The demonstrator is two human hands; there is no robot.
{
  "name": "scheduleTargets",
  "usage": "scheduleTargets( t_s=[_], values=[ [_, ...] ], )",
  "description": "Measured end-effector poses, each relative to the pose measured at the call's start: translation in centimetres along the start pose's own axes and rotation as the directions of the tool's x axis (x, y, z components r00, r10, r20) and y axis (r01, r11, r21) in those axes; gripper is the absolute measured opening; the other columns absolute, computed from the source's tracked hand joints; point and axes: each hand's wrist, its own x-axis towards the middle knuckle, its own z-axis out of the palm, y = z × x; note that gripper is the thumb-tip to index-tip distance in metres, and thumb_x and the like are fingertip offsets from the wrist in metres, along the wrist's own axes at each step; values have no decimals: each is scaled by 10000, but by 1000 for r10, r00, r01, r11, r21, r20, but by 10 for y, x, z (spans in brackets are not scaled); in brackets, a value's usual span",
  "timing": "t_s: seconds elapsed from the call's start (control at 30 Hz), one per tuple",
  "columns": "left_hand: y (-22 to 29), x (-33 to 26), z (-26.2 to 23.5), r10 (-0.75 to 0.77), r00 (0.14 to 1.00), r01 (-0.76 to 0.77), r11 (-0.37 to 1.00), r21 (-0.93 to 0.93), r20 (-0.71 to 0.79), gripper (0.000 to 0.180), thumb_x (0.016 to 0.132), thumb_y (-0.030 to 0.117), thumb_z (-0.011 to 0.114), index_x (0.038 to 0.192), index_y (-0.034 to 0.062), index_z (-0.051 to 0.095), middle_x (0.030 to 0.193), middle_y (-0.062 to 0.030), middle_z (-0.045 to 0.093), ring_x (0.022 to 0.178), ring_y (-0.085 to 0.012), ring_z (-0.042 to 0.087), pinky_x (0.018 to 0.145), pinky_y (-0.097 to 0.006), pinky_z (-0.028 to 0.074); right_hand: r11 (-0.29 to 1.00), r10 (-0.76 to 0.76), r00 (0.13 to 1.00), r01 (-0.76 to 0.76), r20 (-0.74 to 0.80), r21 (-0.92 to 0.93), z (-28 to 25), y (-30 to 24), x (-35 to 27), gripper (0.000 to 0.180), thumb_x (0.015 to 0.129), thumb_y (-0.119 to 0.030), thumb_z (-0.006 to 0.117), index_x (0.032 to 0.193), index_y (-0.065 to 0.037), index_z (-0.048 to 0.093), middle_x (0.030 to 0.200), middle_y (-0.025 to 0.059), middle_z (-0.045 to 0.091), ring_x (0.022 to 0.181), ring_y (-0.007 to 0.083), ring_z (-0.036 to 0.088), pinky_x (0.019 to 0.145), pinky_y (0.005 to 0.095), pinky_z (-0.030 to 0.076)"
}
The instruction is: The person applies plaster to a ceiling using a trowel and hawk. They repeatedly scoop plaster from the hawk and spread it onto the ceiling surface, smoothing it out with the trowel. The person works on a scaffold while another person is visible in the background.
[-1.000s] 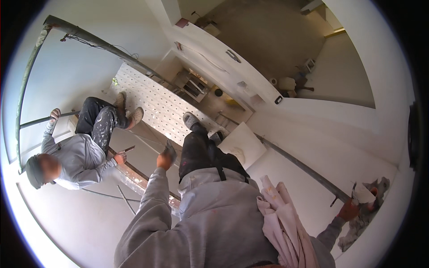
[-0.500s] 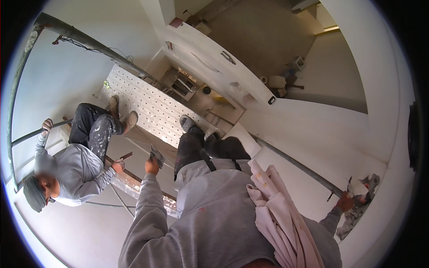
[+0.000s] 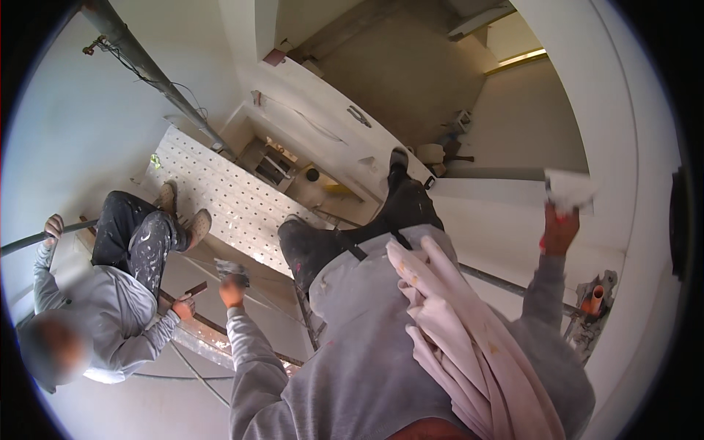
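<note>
Right hand (image 3: 559, 229) now raised, gripping crumpled white rag (image 3: 568, 189)

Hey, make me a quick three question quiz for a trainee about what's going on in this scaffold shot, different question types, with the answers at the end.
1. True or false: the right hand is raised against the white wall, holding a white pad-like thing.
2. Multiple choice: what does the co-worker at the left grip with the raised hand? A) a bucket B) a scaffold tube C) a ladder rung
3. Fill in: the pinkish folded cloth hangs over the person's ____ shoulder.

Key
1. True.
2. B. The co-worker crouches with both shoes on the perforated white platform.
3. Right. The left hand is lower down, closed on a small grey thing too blurred to name.
</note>
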Motion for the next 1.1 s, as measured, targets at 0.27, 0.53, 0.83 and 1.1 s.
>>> scheduleTargets(
  t_s=[0.27,0.53,0.83,1.1],
  values=[
    [14,-35,-5,24,998,-54,764,-643,-56,266,1000,219,607,1141,-3,650,1076,-81,694,944,-208,675,790,-359,542,891,-319,879,150,355,429,157,-141,130,323,839,-72,761,1116,39,636,1014,107,741,901,150,685,843,304,540],
    [74,-231,109,59,931,-340,496,-799,-360,260,942,110,599,1183,14,592,1087,-57,640,1026,-190,630,891,-382,533,623,-647,637,123,420,773,202,-154,234,387,788,-47,748,1151,14,625,940,99,726,818,172,688,772,348,561],
    [301,-413,297,336,909,-299,114,-947,-247,394,901,164,663,1264,22,604,1174,-99,675,1102,-255,657,975,-437,546,447,-788,290,-337,543,829,157,-170,309,385,833,-130,807,1124,7,595,842,43,638,585,104,552,524,284,480],
    [364,-533,349,362,856,-390,-15,-921,-369,203,973,155,592,1084,3,669,1021,-108,718,926,-225,712,841,-368,577,441,-865,-92,-606,493,662,142,-129,313,312,928,-93,678,1177,25,530,945,107,646,629,123,554,554,298,485]
  ],
)
